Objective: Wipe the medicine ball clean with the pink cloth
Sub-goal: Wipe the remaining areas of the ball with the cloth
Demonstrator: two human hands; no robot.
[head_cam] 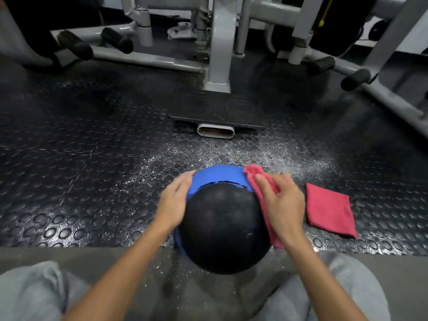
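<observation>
The medicine ball (pixel 222 225), black on the near side and blue on the far side, sits on the studded rubber floor between my knees. My left hand (pixel 174 201) lies flat against the ball's left side, fingers together and holding nothing. My right hand (pixel 281 205) presses a pink cloth (pixel 253 176) against the ball's right side; the cloth runs from the blue top down under my palm to the lower right of the ball. A second pink cloth (pixel 330 210) lies folded on the floor just right of my right hand.
A grey exercise machine post (pixel 218 54) on a black footplate (pixel 217 112) stands straight ahead. Grey frame tubes with black roller pads (pixel 117 40) cross the back left and right (pixel 355 79). White dusty specks (pixel 231 151) cover the floor beyond the ball. My grey-trousered legs fill the bottom.
</observation>
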